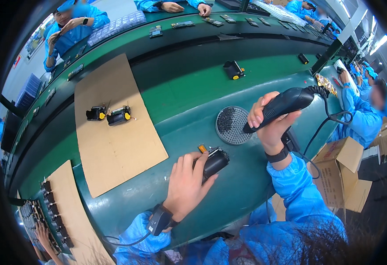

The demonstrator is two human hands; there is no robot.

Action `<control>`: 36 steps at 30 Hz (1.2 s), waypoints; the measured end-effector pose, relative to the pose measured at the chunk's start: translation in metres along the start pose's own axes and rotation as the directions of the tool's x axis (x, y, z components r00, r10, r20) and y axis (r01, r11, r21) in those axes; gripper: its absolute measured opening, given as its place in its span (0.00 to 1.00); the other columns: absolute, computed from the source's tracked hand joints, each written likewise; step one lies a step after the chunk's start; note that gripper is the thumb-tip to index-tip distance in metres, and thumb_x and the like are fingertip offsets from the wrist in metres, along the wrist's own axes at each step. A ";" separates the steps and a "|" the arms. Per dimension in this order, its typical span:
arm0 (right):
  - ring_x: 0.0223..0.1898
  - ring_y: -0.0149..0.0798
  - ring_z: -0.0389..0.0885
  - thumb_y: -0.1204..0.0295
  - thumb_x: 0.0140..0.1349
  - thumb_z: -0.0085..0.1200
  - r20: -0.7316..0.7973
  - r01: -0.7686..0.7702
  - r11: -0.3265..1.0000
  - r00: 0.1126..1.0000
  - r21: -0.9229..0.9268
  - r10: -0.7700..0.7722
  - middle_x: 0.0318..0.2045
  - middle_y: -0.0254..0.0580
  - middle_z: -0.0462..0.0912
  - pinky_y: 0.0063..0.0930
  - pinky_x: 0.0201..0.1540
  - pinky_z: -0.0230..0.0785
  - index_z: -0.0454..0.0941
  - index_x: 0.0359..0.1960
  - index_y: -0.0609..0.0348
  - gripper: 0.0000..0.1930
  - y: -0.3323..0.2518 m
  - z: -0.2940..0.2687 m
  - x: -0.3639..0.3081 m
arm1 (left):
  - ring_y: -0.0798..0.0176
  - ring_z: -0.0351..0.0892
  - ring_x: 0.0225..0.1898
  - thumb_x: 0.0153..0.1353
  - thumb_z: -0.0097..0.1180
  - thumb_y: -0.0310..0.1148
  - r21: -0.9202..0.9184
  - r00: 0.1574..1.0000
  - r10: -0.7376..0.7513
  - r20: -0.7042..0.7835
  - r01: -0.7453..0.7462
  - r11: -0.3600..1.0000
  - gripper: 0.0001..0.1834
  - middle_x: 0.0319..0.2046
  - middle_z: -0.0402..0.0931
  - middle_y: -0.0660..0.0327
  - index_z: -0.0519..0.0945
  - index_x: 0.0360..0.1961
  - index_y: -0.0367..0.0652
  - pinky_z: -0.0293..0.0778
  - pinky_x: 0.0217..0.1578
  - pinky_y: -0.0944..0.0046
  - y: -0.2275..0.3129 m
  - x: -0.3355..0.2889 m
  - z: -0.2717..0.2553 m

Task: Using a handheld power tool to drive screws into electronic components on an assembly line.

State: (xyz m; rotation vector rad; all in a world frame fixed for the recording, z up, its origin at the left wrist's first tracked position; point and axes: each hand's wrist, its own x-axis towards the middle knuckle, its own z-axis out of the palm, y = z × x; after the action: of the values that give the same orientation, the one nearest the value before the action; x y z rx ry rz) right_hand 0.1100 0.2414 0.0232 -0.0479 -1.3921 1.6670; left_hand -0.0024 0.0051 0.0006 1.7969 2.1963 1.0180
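My right hand is wrapped round a black electric screwdriver, held tilted with its tip down at the right rim of a round grey dish. Small dark screws are heaped over part of the dish's dimpled surface. On the green mat, my left hand grips a black plastic housing with fingers and thumb on its near side. A small orange tab sticks out at the housing's far end. The screwdriver's tip is partly hidden, so I cannot tell whether it carries a screw.
Two black assemblies with yellow parts lie on a cardboard sheet at left. Another black assembly stands on the green belt beyond the dish. A coiled cord trails right, near an open carton. Co-workers in blue sit around the line.
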 end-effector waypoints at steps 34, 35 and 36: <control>0.15 0.30 0.66 0.18 0.49 0.30 -0.058 0.044 0.997 0.998 0.060 -0.040 0.16 0.34 0.67 0.25 0.19 0.63 0.68 0.39 0.57 0.48 -0.009 0.019 0.005 | 0.49 0.68 0.52 0.50 0.70 0.42 0.026 1.000 -0.030 0.003 0.030 0.999 0.36 0.51 0.69 0.53 0.72 0.58 0.36 0.66 0.51 0.53 -0.006 -0.001 -0.007; 0.15 0.30 0.66 0.18 0.49 0.30 -0.051 0.035 0.997 0.998 0.065 -0.032 0.16 0.34 0.67 0.25 0.19 0.63 0.68 0.39 0.57 0.48 -0.013 0.027 0.004 | 0.49 0.67 0.53 0.50 0.70 0.44 0.037 0.999 -0.038 0.008 0.038 0.999 0.37 0.51 0.69 0.54 0.73 0.58 0.36 0.65 0.52 0.53 -0.007 -0.001 -0.008; 0.15 0.30 0.66 0.18 0.49 0.29 0.005 0.037 0.991 0.999 0.129 -0.038 0.16 0.34 0.67 0.25 0.18 0.62 0.67 0.38 0.57 0.48 -0.019 0.035 0.002 | 0.49 0.67 0.53 0.50 0.70 0.44 0.034 0.999 -0.042 0.006 0.042 0.999 0.37 0.51 0.69 0.54 0.73 0.58 0.36 0.65 0.52 0.53 -0.006 0.000 -0.007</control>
State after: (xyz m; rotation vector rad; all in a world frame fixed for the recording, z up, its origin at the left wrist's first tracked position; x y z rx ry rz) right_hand 0.1009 0.2149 0.0517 0.0584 -1.2799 1.7236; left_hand -0.0114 0.0019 0.0027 1.7574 2.2506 0.9709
